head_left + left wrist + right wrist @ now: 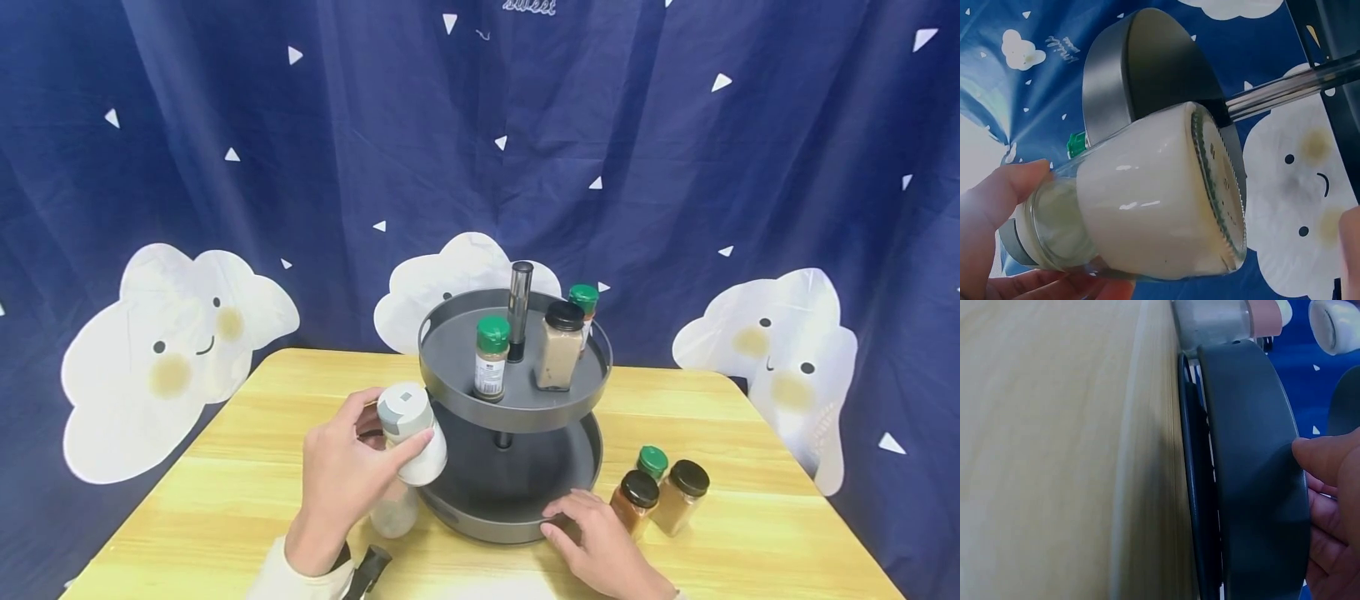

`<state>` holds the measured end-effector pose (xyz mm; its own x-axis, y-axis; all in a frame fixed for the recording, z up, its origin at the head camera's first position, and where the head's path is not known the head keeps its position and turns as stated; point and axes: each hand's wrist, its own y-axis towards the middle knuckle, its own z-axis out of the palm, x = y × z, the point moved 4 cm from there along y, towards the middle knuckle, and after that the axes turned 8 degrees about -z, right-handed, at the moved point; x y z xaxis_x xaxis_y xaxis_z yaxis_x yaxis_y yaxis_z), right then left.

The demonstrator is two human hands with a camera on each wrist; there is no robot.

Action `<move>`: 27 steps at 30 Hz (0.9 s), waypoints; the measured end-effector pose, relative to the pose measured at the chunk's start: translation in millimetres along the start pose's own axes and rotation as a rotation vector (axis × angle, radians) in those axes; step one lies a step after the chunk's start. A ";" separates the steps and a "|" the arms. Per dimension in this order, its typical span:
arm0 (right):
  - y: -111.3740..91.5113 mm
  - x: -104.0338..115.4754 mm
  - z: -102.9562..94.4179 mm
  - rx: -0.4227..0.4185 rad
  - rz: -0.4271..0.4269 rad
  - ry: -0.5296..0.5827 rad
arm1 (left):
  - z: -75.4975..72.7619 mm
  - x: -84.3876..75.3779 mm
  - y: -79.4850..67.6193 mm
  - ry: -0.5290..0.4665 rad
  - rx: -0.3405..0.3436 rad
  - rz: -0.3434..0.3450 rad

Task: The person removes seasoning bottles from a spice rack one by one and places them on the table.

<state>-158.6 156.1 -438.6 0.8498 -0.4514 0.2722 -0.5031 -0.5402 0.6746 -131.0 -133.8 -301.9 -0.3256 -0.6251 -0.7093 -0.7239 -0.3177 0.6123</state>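
Judging by how things lie, the work is partly done: a front green-capped jar (491,358), a tall black-capped jar (558,354) and a rear green-capped jar (583,300) already stand on the upper tray (517,418). The white-capped jar (422,450) is not yet set down; the left hand (337,475) grips it near its cap, tilted, just beside the lower tray (487,529). The right hand (600,542) pinches that tray's rim. Three more jars (637,492) stand on the table (255,442) to the right, seemingly left to place.

The left wrist view shows the held jar's pale contents and marked base (1219,194), which the head view does not. The right wrist view shows a pink collar (1264,317) on a clear bottle (1213,322); the head view half hides that bottle behind the left hand, so its contents are hard to tell.
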 end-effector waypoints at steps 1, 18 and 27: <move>-0.3 -0.3 0.3 0.000 0.001 0.001 | -1.0 -0.1 0.6 -0.004 -0.009 0.005; 0.1 -0.4 0.1 0.002 0.002 0.002 | -24.1 7.4 10.5 0.040 -0.120 -0.015; 0.5 0.5 -0.2 0.000 0.001 -0.006 | -34.3 17.9 12.0 0.082 -0.143 -0.081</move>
<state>-158.4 155.8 -438.0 0.8484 -0.4561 0.2687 -0.5037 -0.5395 0.6747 -124.6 -173.1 -295.3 -0.2151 -0.6477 -0.7309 -0.6501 -0.4635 0.6021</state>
